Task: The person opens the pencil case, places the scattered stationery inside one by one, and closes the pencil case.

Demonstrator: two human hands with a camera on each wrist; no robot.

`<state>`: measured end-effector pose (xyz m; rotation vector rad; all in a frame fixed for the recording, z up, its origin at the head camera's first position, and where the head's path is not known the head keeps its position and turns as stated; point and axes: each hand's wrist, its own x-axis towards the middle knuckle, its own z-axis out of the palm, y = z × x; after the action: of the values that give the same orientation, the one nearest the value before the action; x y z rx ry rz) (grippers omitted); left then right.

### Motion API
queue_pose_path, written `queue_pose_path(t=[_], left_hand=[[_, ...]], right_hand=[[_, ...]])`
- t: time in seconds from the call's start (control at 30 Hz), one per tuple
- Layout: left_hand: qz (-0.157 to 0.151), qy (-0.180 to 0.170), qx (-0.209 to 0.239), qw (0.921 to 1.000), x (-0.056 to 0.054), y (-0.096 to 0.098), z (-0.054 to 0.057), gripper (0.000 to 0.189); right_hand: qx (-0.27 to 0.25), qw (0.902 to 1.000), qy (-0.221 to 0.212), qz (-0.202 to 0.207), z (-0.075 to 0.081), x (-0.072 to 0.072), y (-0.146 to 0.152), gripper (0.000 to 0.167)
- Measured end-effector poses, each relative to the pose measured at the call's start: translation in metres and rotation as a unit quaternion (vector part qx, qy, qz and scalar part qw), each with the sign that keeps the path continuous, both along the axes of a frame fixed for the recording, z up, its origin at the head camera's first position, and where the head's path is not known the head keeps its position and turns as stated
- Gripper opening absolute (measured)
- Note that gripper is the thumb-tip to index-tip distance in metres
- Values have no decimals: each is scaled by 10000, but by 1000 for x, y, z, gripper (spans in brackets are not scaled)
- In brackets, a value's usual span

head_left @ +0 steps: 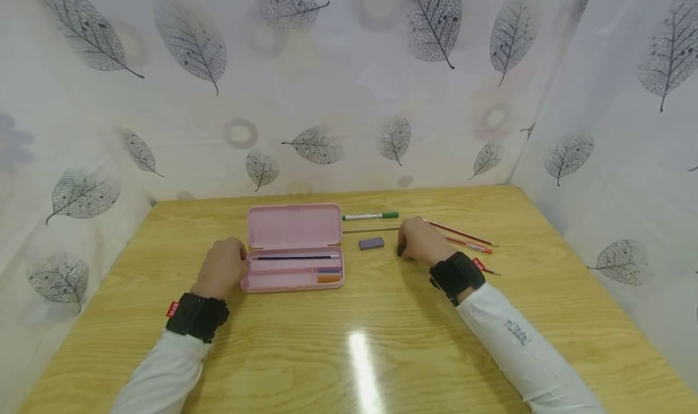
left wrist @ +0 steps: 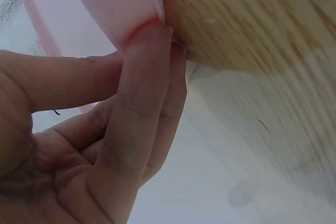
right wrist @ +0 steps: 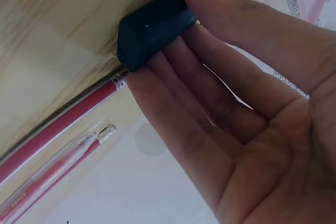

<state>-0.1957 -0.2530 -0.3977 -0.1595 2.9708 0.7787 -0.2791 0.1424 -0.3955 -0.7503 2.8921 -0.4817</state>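
Observation:
A pink pencil case [head_left: 294,226] lies with its lid folded back. My left hand [head_left: 220,268] pinches the left end of its base, thumb and fingers meeting on the pink rim [left wrist: 139,3] in the left wrist view. In the base lie a dark pencil [head_left: 294,257] and, in the right-hand compartment, an orange block [head_left: 328,277] beside a purple one. My right hand [head_left: 425,241] pinches a dark eraser [right wrist: 155,27] with slanted ends between thumb and fingertips, close over the table. A purple eraser [head_left: 371,243] lies left of that hand.
A green marker [head_left: 371,216] and a thin stick [head_left: 371,230] lie right of the case. Beyond my right hand are a red pencil [head_left: 463,233], a red pen [head_left: 470,245] and another pencil end [head_left: 492,273]. Leaf-printed curtains [head_left: 327,86] enclose the wooden table.

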Motion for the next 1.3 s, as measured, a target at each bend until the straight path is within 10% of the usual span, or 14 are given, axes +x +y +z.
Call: queue_pose_path(t=[0.7, 1.3], left_hand=[[16, -8, 19, 10000, 1, 0, -3, 6], [42, -116, -36, 9999, 0, 1, 1, 7]], right_hand=[[-99, 9998, -17, 166, 2, -1, -3, 23], [-402, 9982, 141, 418, 45, 16, -24, 8]])
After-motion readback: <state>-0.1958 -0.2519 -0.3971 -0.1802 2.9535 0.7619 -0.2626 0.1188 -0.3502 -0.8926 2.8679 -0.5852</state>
